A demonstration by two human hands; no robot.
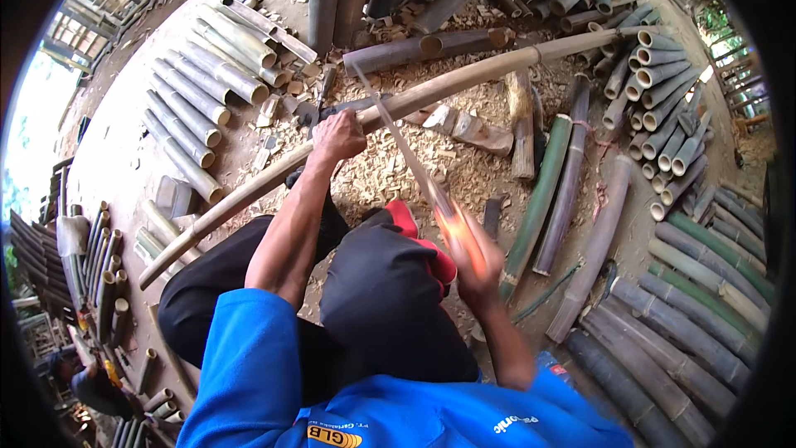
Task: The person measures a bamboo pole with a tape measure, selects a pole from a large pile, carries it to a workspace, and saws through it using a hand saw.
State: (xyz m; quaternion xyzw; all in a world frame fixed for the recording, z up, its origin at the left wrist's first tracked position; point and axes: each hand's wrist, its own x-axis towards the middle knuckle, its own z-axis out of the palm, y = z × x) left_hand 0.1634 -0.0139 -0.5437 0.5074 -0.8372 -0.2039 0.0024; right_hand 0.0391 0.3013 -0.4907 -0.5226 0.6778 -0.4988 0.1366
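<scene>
My left hand (338, 134) grips a long, curved bamboo pole (464, 79) that runs from lower left to upper right across the ground. My right hand (479, 259) is blurred and closed on the orange handle of a long blade (398, 137). The blade reaches up and left, and its edge crosses the pole just to the right of my left hand. My knees in black trousers and a red shoe (414, 232) sit below the pole.
Cut bamboo sections lie in rows at the upper left (195, 95) and in a stack on the right (663, 99). Longer green and grey poles (572, 199) lie beside my right hand. Wood shavings (473, 166) cover the ground.
</scene>
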